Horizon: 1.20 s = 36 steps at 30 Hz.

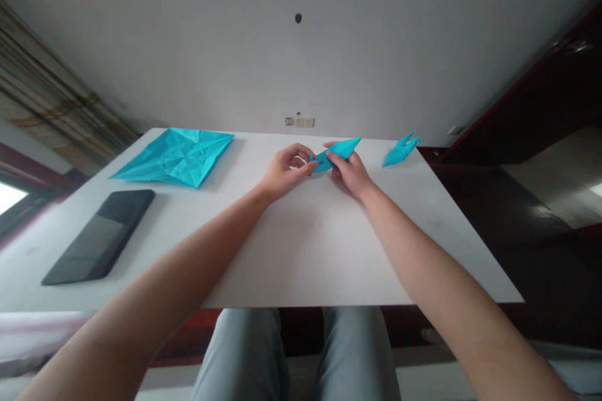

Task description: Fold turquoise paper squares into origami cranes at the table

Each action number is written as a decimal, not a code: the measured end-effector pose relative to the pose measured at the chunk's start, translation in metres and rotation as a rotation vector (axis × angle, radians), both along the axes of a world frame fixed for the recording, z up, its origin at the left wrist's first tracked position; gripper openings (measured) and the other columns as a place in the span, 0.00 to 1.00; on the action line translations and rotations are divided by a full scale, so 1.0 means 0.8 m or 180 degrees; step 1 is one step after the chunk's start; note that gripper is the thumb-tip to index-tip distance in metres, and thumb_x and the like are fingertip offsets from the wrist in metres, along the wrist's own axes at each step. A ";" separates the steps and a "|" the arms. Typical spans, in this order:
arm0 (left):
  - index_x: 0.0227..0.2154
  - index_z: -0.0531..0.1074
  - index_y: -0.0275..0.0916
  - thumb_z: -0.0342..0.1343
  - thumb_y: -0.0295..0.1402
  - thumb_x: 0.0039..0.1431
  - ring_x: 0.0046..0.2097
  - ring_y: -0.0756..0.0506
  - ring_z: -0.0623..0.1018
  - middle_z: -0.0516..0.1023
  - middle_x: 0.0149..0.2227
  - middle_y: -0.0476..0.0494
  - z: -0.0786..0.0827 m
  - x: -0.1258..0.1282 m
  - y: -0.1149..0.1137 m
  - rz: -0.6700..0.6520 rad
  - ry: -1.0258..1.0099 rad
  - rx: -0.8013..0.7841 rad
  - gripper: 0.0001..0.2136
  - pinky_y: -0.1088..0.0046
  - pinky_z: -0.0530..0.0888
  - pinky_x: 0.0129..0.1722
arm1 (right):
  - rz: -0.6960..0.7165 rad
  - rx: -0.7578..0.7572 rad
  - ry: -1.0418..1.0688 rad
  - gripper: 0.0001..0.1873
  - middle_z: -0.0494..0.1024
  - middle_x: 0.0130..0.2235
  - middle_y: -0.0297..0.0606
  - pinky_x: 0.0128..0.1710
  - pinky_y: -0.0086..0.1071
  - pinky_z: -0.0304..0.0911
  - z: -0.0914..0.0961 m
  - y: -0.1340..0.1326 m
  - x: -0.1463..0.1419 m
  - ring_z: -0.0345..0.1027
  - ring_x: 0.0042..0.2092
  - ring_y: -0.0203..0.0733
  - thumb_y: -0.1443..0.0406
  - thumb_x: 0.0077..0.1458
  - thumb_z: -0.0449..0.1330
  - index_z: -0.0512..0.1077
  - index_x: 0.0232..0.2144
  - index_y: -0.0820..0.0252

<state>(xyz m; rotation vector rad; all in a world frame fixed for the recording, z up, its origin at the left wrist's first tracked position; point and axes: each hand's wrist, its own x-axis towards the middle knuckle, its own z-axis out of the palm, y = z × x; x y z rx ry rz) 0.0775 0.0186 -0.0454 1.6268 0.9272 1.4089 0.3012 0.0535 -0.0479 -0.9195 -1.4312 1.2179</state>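
Note:
A folded blue origami paper (343, 148) is held between my two hands above the far middle of the white table. My left hand (288, 170) pinches its narrow left end between thumb and fingers. Around its middle, my right hand (350, 172) is closed, with the thumb on top and the fingers behind. A wide pointed flap sticks out up and to the right past my right thumb. The fingers partly cover the narrow end, so its exact shape is hard to make out.
At the far left lies a creased, unfolded blue paper sheet (181, 156). Nearer me on that side is a dark tablet (101, 237). A finished-looking blue paper crane (401, 150) rests at the far right corner of the white table (305, 250). A wall stands behind.

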 end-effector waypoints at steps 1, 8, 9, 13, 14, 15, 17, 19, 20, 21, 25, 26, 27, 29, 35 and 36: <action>0.40 0.81 0.41 0.84 0.53 0.56 0.33 0.51 0.81 0.84 0.38 0.48 0.002 0.000 0.000 -0.0009 0.0000 -0.0059 0.24 0.73 0.78 0.34 | -0.0009 -0.0001 0.0009 0.33 0.73 0.30 0.26 0.30 0.36 0.58 0.001 0.000 0.000 0.62 0.29 0.39 0.39 0.57 0.79 0.81 0.53 0.50; 0.38 0.78 0.40 0.88 0.54 0.47 0.32 0.50 0.85 0.86 0.40 0.48 0.007 -0.003 0.002 -0.0016 -0.0118 -0.0275 0.30 0.76 0.78 0.30 | -0.0011 -0.0043 0.0182 0.36 0.74 0.30 0.25 0.29 0.34 0.59 0.003 0.003 0.000 0.63 0.27 0.35 0.37 0.53 0.82 0.81 0.51 0.52; 0.38 0.78 0.40 0.88 0.55 0.46 0.32 0.50 0.86 0.86 0.39 0.48 0.006 -0.003 0.002 -0.0039 -0.0117 -0.0297 0.31 0.75 0.78 0.30 | -0.0028 -0.0085 0.0228 0.36 0.75 0.30 0.25 0.29 0.33 0.59 0.003 0.003 0.000 0.63 0.27 0.34 0.38 0.51 0.82 0.81 0.50 0.52; 0.36 0.76 0.40 0.87 0.59 0.50 0.29 0.49 0.85 0.85 0.36 0.48 0.005 -0.004 0.002 -0.0080 -0.0061 -0.0349 0.32 0.74 0.79 0.29 | -0.0113 -0.0182 0.0371 0.36 0.75 0.29 0.23 0.28 0.31 0.59 0.003 0.004 -0.001 0.63 0.27 0.33 0.40 0.48 0.83 0.81 0.49 0.53; 0.35 0.76 0.40 0.85 0.60 0.52 0.29 0.49 0.86 0.85 0.36 0.48 0.005 -0.004 0.003 -0.0036 -0.0048 -0.0340 0.32 0.74 0.79 0.29 | -0.0112 -0.0174 0.0378 0.36 0.75 0.29 0.24 0.29 0.31 0.60 0.004 0.004 -0.002 0.63 0.27 0.33 0.40 0.48 0.83 0.81 0.49 0.53; 0.35 0.76 0.40 0.84 0.61 0.54 0.29 0.48 0.86 0.84 0.35 0.48 0.004 -0.005 0.004 0.0024 -0.0037 -0.0324 0.31 0.73 0.79 0.28 | -0.0098 -0.0162 0.0373 0.35 0.75 0.30 0.24 0.29 0.32 0.61 0.004 0.003 -0.002 0.64 0.28 0.34 0.40 0.48 0.82 0.81 0.49 0.52; 0.35 0.77 0.40 0.83 0.61 0.57 0.29 0.48 0.87 0.84 0.35 0.47 0.001 -0.006 0.007 0.0152 -0.0019 -0.0291 0.30 0.73 0.78 0.28 | -0.0045 -0.0134 0.0344 0.35 0.75 0.31 0.24 0.29 0.32 0.63 0.006 0.001 -0.002 0.65 0.29 0.35 0.41 0.49 0.82 0.80 0.50 0.51; 0.35 0.77 0.40 0.81 0.59 0.59 0.28 0.47 0.87 0.85 0.35 0.47 -0.002 -0.007 0.010 0.0243 -0.0031 -0.0280 0.28 0.72 0.79 0.27 | 0.0014 -0.0117 0.0330 0.36 0.75 0.31 0.24 0.30 0.32 0.65 0.007 -0.002 -0.003 0.67 0.30 0.35 0.42 0.50 0.82 0.79 0.52 0.50; 0.35 0.77 0.40 0.81 0.58 0.60 0.28 0.47 0.87 0.86 0.35 0.46 -0.004 -0.008 0.012 0.0273 -0.0041 -0.0289 0.28 0.72 0.79 0.27 | 0.0041 -0.0111 0.0330 0.36 0.75 0.32 0.24 0.30 0.31 0.66 0.008 -0.003 -0.003 0.68 0.30 0.35 0.42 0.50 0.82 0.78 0.53 0.50; 0.35 0.76 0.40 0.81 0.57 0.60 0.28 0.47 0.87 0.86 0.36 0.46 -0.005 -0.009 0.014 0.0298 -0.0054 -0.0306 0.27 0.72 0.79 0.28 | 0.0069 -0.0106 0.0326 0.36 0.76 0.33 0.25 0.29 0.31 0.67 0.009 -0.004 -0.004 0.69 0.31 0.36 0.43 0.50 0.82 0.77 0.54 0.49; 0.39 0.77 0.41 0.84 0.53 0.55 0.28 0.48 0.86 0.88 0.38 0.47 -0.008 -0.012 0.020 0.0400 -0.0191 -0.0375 0.26 0.71 0.81 0.29 | 0.0188 -0.0044 0.0240 0.37 0.80 0.41 0.30 0.27 0.30 0.72 0.009 -0.005 -0.006 0.74 0.36 0.39 0.44 0.52 0.82 0.76 0.57 0.47; 0.41 0.77 0.42 0.85 0.52 0.54 0.28 0.48 0.86 0.88 0.38 0.47 -0.009 -0.012 0.021 0.0408 -0.0224 -0.0384 0.26 0.71 0.82 0.30 | 0.0195 -0.0012 0.0221 0.37 0.81 0.43 0.31 0.27 0.30 0.73 0.009 -0.005 -0.006 0.74 0.37 0.40 0.44 0.52 0.82 0.76 0.58 0.46; 0.43 0.78 0.42 0.85 0.51 0.54 0.28 0.49 0.85 0.88 0.38 0.48 -0.009 -0.013 0.022 0.0408 -0.0236 -0.0387 0.27 0.71 0.82 0.30 | 0.0190 0.0020 0.0207 0.37 0.82 0.45 0.33 0.27 0.30 0.74 0.008 -0.004 -0.006 0.75 0.39 0.41 0.44 0.52 0.82 0.76 0.58 0.45; 0.46 0.79 0.43 0.84 0.50 0.55 0.28 0.49 0.84 0.88 0.35 0.49 -0.009 -0.013 0.023 0.0388 -0.0191 -0.0369 0.26 0.71 0.82 0.31 | 0.0130 0.0063 0.0207 0.38 0.82 0.48 0.35 0.27 0.30 0.75 0.007 -0.003 -0.005 0.76 0.42 0.43 0.44 0.52 0.81 0.76 0.60 0.44; 0.45 0.82 0.41 0.82 0.44 0.55 0.32 0.48 0.83 0.85 0.31 0.49 -0.007 -0.008 0.019 0.0176 0.0026 -0.0284 0.21 0.71 0.78 0.34 | 0.0015 0.0045 0.0374 0.41 0.82 0.54 0.38 0.28 0.29 0.75 0.009 0.000 0.001 0.78 0.48 0.46 0.40 0.52 0.82 0.78 0.63 0.41; 0.44 0.83 0.41 0.82 0.43 0.55 0.32 0.48 0.82 0.85 0.30 0.49 -0.006 -0.007 0.018 0.0180 0.0063 -0.0281 0.20 0.71 0.78 0.35 | 0.0085 0.0006 0.0438 0.41 0.82 0.55 0.39 0.28 0.29 0.75 0.010 0.000 0.002 0.78 0.49 0.47 0.38 0.53 0.81 0.79 0.62 0.41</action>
